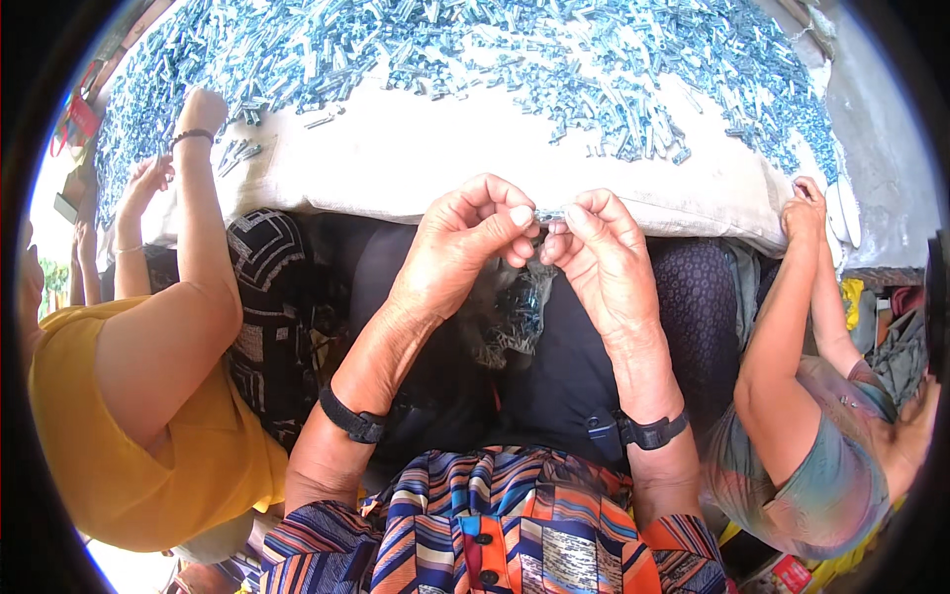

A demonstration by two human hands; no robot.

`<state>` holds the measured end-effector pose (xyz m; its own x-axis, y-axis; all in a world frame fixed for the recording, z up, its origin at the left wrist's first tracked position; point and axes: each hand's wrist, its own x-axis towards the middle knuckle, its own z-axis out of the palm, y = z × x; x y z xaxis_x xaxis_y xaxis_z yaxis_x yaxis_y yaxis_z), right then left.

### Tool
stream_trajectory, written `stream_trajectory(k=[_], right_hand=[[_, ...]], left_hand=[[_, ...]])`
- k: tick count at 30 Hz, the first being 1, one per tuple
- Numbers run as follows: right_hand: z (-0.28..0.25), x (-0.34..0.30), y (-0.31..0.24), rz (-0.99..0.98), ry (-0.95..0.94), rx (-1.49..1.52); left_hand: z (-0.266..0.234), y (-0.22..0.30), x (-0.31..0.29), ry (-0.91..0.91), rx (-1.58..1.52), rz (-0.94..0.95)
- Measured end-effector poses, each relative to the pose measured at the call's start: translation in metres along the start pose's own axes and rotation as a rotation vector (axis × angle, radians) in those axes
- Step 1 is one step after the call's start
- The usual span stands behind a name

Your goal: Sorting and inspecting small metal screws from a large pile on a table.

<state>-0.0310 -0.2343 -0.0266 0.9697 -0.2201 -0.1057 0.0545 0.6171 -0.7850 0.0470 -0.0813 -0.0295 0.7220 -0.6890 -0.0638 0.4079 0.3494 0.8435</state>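
Observation:
Between my two hands is a small, shiny, blue-grey strip-like piece (548, 215), too small to tell its kind. My left hand (467, 230) pinches its left end between thumb and fingers. On the other end my right hand (606, 247) closes in a pinch too. Both hands are raised over my lap, just in front of the cloth edge. Below them, between my legs, hangs a clear plastic bag (524, 309) with similar bluish pieces in it; the hands partly hide its top.
A table under pale cloth (376, 158) bears a wide heap of small blue and silver pieces (445, 45). Close on my left sits a person in a yellow top (139, 426), one arm reaching over the cloth. Another person in a grey-green top (821, 475) sits at my right.

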Motion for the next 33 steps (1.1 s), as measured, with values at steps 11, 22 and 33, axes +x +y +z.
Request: stream_trajectory(k=[11, 22, 33], right_hand=[[-0.005, -0.021, 0.014, 0.199, -0.12, 0.294], [-0.013, -0.039, 0.022, 0.254, -0.192, 0.422], [-0.018, -0.041, 0.02, 0.199, -0.171, 0.315]], left_hand=[[0.006, -0.003, -0.017, -0.114, 0.147, 0.06], [0.001, -0.031, -0.022, -0.245, -0.071, -0.015], [0.007, -0.036, -0.022, -0.204, -0.093, -0.036]])
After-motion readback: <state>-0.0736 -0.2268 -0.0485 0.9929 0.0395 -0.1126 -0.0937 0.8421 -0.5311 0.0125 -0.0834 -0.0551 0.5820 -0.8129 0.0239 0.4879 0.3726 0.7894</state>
